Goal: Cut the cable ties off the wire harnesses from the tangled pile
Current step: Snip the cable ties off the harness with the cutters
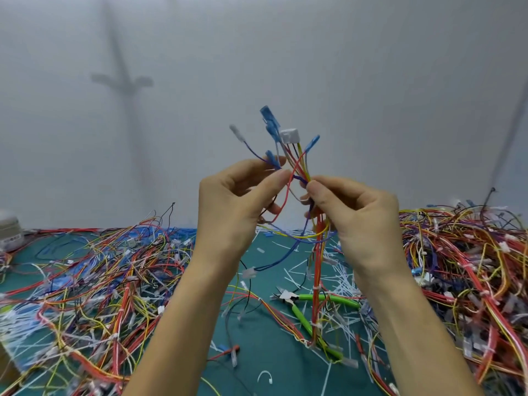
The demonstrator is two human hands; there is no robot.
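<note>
- At your far left, a grey round object (10, 227) sits at the table edge against the wall.
- Next to it, a tangled pile (100, 281) of red, yellow, blue and black wires sprawls across the green table (274, 364), with white ties mixed through it.
- Your left hand (237, 207) is raised above the table, with its thumb and forefinger pinching a blue strand of the wire harness (298, 170).
- Between your hands, the harness stands upright in the air. A white connector (289, 136) and several blue terminals (267, 114) fan out at its top.
- Its red and yellow bundle hangs down to the table, and a white cable tie (316, 288) is wrapped around it lower down.
- Your right hand (351, 212) grips the same harness just below the fan, with its fingers curled round the strands.
- Below your hands, green-handled cutters (303, 307) lie on the table with their handles spread apart. Neither hand touches them.
- Around the cutters, cut white tie scraps (340, 270) are scattered.
- On your right, a second heap of wires (471, 267) rises thicker and higher.
</note>
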